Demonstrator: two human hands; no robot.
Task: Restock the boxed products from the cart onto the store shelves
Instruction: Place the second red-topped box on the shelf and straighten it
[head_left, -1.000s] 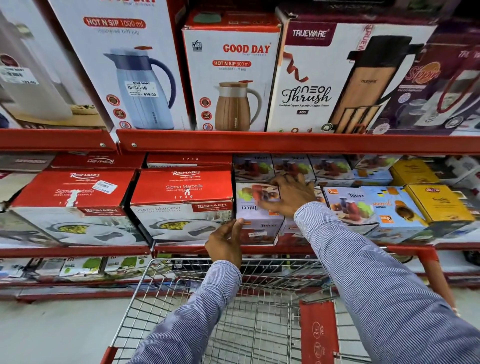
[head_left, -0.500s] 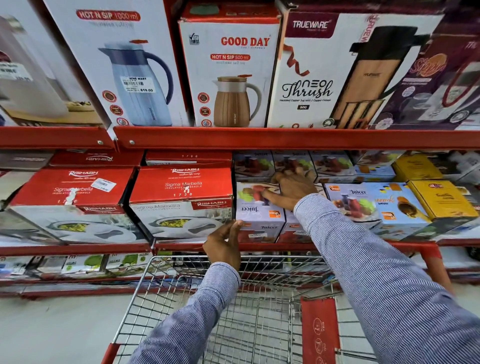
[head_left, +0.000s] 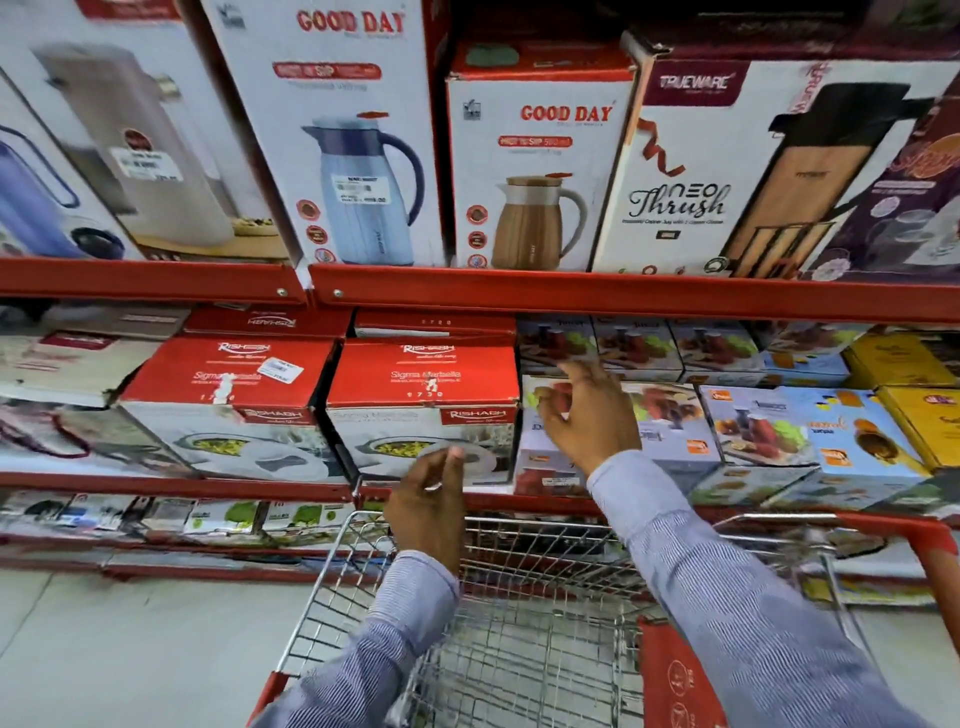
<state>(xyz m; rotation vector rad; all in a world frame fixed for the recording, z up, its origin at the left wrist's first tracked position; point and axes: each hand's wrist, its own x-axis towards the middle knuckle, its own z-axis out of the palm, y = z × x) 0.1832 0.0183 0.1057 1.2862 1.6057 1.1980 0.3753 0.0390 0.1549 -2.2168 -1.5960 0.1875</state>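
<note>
Your right hand (head_left: 587, 415) hovers with fingers spread over the pale-blue cardboard juicer box (head_left: 670, 431) at the front edge of the red metal middle shelf (head_left: 519, 496), gripping nothing. Your left hand (head_left: 428, 501), loosely curled and empty, sits just above the far rim of the wire shopping cart (head_left: 545, 525), in front of the red-and-white casserole box (head_left: 423, 410) beside the juicer box.

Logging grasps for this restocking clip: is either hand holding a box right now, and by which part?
Nothing is held. The right hand hovers open-fingered over the juicer box on the shelf; the left hand is open above the cart.

Pale grey floor (head_left: 130, 649) below — blurred white price sticker (head_left: 280, 369) at left.
</note>
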